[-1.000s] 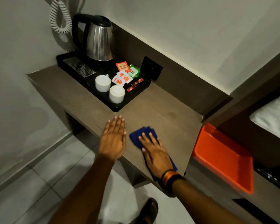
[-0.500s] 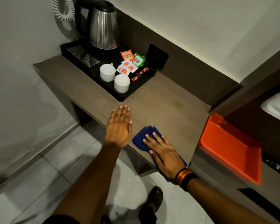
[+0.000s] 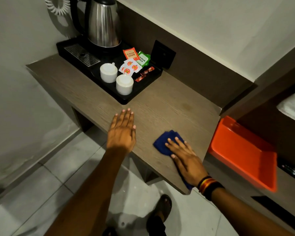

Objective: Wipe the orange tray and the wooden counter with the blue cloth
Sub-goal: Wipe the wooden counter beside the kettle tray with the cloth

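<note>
The blue cloth (image 3: 163,142) lies flat near the front edge of the wooden counter (image 3: 169,108). My right hand (image 3: 186,159) presses down on it with fingers spread, covering most of it; a corner of cloth shows under the wrist. My left hand (image 3: 122,132) rests flat on the counter to the left of the cloth, fingers together, holding nothing. The orange tray (image 3: 242,154) sits empty on a lower shelf to the right of the counter, apart from both hands.
A black tray (image 3: 126,97) at the counter's back left carries a steel kettle (image 3: 103,23), two white cups (image 3: 124,84) and tea sachets (image 3: 131,65). A black wall socket (image 3: 163,56) sits behind it. Below are a tiled floor (image 3: 58,176) and my sandalled foot (image 3: 162,208).
My right hand has slid the blue cloth to the right along the counter's front edge, widening the gap to my left hand. The left hand stays put.
</note>
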Tool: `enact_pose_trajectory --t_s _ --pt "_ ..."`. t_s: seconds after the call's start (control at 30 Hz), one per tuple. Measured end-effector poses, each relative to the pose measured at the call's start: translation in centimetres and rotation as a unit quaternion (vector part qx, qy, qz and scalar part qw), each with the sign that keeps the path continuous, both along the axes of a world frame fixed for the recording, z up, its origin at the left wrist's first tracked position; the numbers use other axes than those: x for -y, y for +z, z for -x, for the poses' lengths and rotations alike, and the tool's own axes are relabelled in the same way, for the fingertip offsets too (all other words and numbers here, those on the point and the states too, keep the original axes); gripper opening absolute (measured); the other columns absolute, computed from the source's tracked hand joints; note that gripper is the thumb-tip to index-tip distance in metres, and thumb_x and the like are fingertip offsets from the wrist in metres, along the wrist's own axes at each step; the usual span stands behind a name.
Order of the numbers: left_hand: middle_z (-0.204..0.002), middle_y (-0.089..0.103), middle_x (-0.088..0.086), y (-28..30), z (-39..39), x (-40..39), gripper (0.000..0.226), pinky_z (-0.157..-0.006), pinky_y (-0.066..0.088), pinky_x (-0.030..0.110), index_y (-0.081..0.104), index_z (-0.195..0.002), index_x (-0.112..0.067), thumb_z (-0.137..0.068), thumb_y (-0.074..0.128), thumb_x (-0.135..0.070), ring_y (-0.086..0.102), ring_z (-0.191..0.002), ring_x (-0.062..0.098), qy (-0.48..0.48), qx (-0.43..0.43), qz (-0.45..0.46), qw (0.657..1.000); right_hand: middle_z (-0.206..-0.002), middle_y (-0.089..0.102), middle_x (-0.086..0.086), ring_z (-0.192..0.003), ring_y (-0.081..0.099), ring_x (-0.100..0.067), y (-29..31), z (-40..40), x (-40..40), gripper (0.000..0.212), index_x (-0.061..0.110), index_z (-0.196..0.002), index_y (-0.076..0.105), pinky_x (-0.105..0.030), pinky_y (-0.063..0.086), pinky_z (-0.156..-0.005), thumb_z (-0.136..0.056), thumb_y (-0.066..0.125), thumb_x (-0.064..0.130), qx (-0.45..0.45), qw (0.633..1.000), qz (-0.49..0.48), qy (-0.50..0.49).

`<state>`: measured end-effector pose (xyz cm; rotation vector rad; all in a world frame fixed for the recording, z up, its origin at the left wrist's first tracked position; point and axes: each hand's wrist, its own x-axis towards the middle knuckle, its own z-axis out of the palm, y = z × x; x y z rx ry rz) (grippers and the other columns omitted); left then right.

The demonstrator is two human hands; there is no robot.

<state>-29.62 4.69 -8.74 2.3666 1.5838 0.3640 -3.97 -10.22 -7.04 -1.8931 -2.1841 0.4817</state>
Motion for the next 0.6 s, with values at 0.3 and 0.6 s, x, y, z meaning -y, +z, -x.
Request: enact_pose_trajectory --t_s 0.3,0.6 --pt "-0.148 0.058 0.026 -1.7 0.1 1.3 0.043 -0.111 0.050 0.061 0.059 -0.140 0.006 -0.100 0.067 -0.008 0.055 -0.141 0.037 0.015 0.117 -0.271 0.955 -0.168 0.024 0.004 -0.157 0.014 -0.018 0.5 -1.1 -13.8 0.051 0.032 -0.158 0.031 -0.048 0.009 -0.128 -0.107 0.036 0.033 -0.012 0.964 -0.037 -0.262" --pt "-0.148 0.057 0.024 -1.1 0.3 1.6 0.046 -0.109 0.052 0.061 0.060 -0.139 0.005 -0.097 0.072 -0.009 0.056 -0.140 0.036 0.009 0.140 -0.236 0.961 -0.166 0.026 0.013 -0.153 0.010 -0.001 -0.6 -2.2 -5.3 0.048 0.046 -0.155 0.029 -0.039 0.008 -0.127 -0.108 0.032 0.045 -0.063 0.972 -0.046 -0.221"
